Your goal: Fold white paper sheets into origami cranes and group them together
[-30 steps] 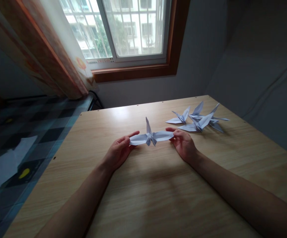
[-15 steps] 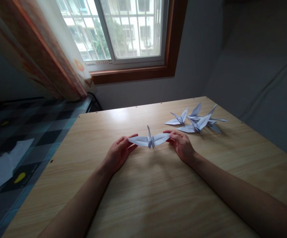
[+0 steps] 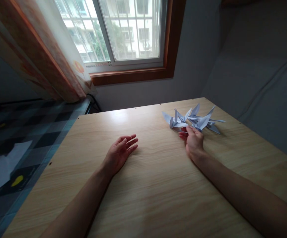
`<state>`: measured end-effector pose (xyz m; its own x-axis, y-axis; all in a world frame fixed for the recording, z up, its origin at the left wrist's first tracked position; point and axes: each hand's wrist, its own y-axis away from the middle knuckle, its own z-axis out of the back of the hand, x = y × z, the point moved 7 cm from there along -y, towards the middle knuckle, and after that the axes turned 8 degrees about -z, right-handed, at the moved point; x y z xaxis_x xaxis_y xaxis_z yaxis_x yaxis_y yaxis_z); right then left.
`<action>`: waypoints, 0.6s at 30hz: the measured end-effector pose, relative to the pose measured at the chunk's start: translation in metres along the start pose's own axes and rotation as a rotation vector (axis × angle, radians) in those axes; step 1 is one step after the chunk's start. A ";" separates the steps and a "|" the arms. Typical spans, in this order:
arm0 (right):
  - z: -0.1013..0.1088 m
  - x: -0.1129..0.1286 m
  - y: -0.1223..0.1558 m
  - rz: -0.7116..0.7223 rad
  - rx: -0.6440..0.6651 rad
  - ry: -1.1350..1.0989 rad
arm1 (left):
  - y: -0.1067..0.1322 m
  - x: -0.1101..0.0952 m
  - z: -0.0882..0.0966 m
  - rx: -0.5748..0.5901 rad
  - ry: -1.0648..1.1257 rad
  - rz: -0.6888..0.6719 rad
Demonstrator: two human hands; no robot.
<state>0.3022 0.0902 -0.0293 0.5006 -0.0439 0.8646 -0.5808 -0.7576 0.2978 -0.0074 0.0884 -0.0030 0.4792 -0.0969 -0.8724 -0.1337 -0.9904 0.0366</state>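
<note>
My right hand pinches one wing of a white paper crane between thumb and fingers. That crane is tilted, its other wing pointing up and left. Close behind and to the right of it lie several more folded paper cranes, partly overlapping one another; my fingers hide part of the nearest one. My left hand rests low over the middle of the wooden table, palm turned inward, fingers apart with nothing in them.
Beyond the table's far edge are a wall and a window with a brown frame. A patterned curtain hangs at the left. Below it, a checked cloth covers a surface where white paper sheets lie.
My left hand has let go of the crane's wing and stays in place, fingers spread. My right hand has carried the crane right and away from me, beside the other cranes.
</note>
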 end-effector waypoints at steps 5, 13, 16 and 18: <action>0.004 0.003 0.003 -0.043 -0.038 -0.009 | 0.001 -0.001 0.000 0.003 -0.001 0.000; 0.024 0.004 0.003 0.101 -0.136 -0.007 | -0.006 -0.005 0.020 -0.144 0.097 -0.120; 0.028 0.010 -0.001 0.195 -0.159 0.012 | -0.004 -0.016 0.042 -0.334 0.030 -0.326; 0.030 0.019 -0.001 0.276 -0.178 0.039 | 0.007 -0.030 0.052 -0.498 -0.114 -0.526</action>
<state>0.3313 0.0709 -0.0254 0.2853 -0.2039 0.9365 -0.7961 -0.5945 0.1131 -0.0680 0.0895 -0.0014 0.2744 0.3882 -0.8798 0.5128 -0.8330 -0.2076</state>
